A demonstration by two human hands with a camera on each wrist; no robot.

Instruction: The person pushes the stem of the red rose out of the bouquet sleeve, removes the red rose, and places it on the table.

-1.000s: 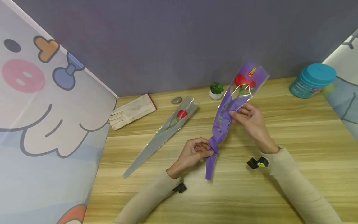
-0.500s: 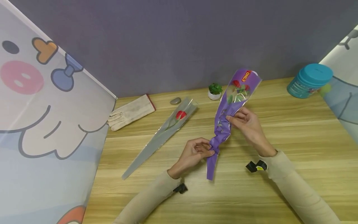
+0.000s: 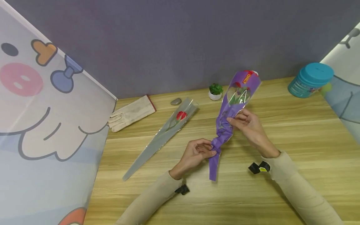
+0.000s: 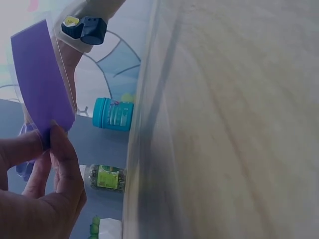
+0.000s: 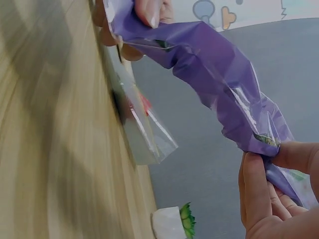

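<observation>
On table (image 3: 253,200): glove (image 3: 132,113) left, stone (image 3: 176,101) right of it, wrapped rose (image 3: 159,139) before stone. Rightward along back: potted plant (image 3: 215,92), jar (image 4: 107,178), tub (image 3: 310,79). Purple-free gap aside, bouquet (image 3: 224,129) above table, right of wrapped rose, between left fingers (image 3: 207,153) and right fingers (image 3: 237,122).

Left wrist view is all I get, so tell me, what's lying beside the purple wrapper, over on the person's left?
Observer: A single red rose in a see-through sleeve lies to the left of the purple wrapper.
Operator: Anything behind that, farther left?
Observer: Yes, a pale glove, its cuff edged in red.
Operator: And where on the wrapper is the right hand?
Observer: The right hand pinches it partway along, between the left hand and the end printed ONLY.
</observation>
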